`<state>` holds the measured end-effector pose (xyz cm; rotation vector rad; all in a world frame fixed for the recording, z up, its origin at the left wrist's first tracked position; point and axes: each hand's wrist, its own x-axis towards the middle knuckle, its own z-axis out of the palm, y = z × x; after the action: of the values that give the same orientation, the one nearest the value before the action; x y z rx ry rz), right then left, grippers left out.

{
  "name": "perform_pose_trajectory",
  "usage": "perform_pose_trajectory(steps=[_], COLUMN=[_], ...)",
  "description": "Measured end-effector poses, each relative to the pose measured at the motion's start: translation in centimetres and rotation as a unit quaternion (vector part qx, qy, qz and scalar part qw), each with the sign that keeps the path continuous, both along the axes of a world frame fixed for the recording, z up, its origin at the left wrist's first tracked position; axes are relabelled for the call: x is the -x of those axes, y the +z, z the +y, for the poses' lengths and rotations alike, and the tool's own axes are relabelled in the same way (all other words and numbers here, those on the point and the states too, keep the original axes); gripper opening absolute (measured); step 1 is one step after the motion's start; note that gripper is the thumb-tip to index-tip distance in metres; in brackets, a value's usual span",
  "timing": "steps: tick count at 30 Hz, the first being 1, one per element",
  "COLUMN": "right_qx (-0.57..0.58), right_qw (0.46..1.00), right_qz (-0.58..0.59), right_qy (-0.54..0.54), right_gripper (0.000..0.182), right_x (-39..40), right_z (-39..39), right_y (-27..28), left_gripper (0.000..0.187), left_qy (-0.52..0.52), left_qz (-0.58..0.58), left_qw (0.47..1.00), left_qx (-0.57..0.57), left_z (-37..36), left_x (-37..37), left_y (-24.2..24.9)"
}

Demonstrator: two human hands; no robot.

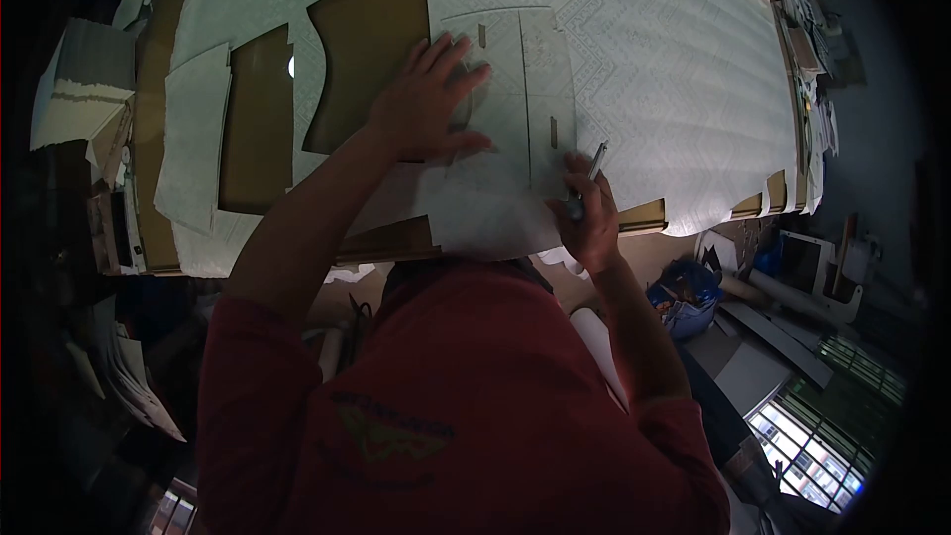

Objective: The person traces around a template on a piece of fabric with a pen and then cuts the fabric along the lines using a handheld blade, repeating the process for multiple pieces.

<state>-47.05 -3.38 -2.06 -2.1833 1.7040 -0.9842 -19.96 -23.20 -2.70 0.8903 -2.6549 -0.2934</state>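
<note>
My left hand (428, 94) lies flat with its fingers spread, over the left part of a pale pattern piece (548, 64) and the edge of a dark brown curved shape (367, 35). The pattern piece has straight lines and small slots in it. In my right hand (591, 218), closed near the table's front edge, is a silver pen-like tool (598, 159) pointing up and away from me. Its lower part is hidden by the fingers. Between my hands, the near end of the pale material (495, 213) looks blurred.
A white sheet with a woven-looking pattern (684, 69) covers most of the table. Another brown shape (260, 129) and a loose white piece (193, 139) are at the left. Below the table at right sit a blue bag (686, 292) and flat boards (778, 337).
</note>
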Motion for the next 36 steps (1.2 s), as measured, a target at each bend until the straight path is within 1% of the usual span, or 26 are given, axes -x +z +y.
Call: perform_pose_trajectory(steps=[6, 12, 30, 36], right_qx=[-0.008, -0.027, -0.032, -0.038], right_qw=[1.0, 1.0, 0.999, 0.999], right_qz=[0.016, 0.001, -0.014, 0.004], right_qy=[-0.007, -0.014, -0.02, -0.026], right_gripper=[0.051, 0.051, 0.053, 0.052], right_x=[-0.04, -0.02, -0.08, -0.22], right_z=[-0.06, 0.05, 0.03, -0.03], right_y=[0.31, 0.34, 0.33, 0.52], left_gripper=[0.098, 0.098, 0.098, 0.098], left_qy=[0.001, -0.003, -0.005, -0.009], left_qz=[0.004, 0.012, 0.025, 0.036], left_qw=[1.0, 1.0, 1.0, 0.999], left_qx=[0.001, 0.001, 0.002, 0.01], left_z=[0.01, -0.04, 0.01, -0.06], left_x=[0.01, -0.02, -0.11, -0.1], left_y=[-0.02, -0.04, -0.23, -0.49])
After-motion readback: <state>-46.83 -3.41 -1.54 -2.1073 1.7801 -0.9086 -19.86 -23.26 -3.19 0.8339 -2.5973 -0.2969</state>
